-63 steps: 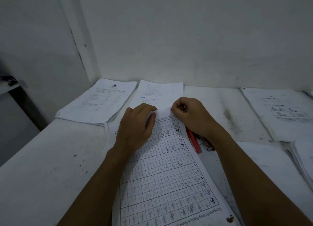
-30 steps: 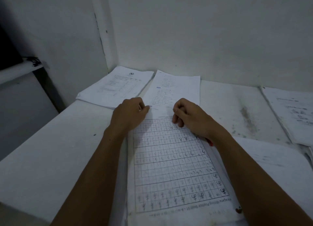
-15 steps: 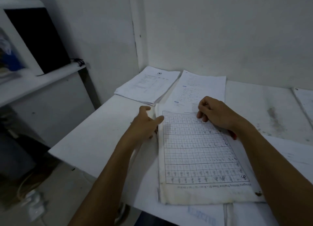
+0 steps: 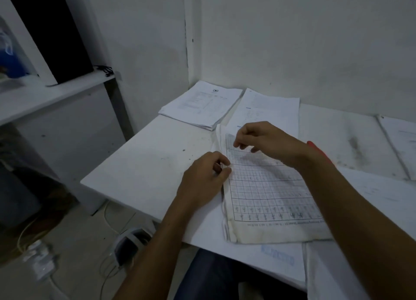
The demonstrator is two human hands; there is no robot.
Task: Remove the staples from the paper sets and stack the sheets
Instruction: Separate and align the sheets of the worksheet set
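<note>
A stapled paper set (image 4: 270, 194), its top sheet a printed grid of handwritten characters, lies on the white table (image 4: 153, 164) in front of me. My left hand (image 4: 204, 178) pinches the set's left edge between thumb and fingers. My right hand (image 4: 267, 142) hovers just above the sheet's top left part with its fingers curled downward, casting a shadow on the grid; nothing shows between its fingers. A red tool (image 4: 315, 147) peeks out behind my right wrist. No staple can be made out.
A stack of printed sheets (image 4: 202, 106) sits in the table's back left corner, with a loose sheet (image 4: 272, 108) beside it. More papers (image 4: 400, 142) lie at the right and under the set (image 4: 276, 258). Walls close the back; a shelf (image 4: 51, 92) stands left, cables on the floor.
My view has swung left. My left hand slid from the sheet's top down to its left edge. My right hand lifted off the top edge and moved toward the top left corner.
</note>
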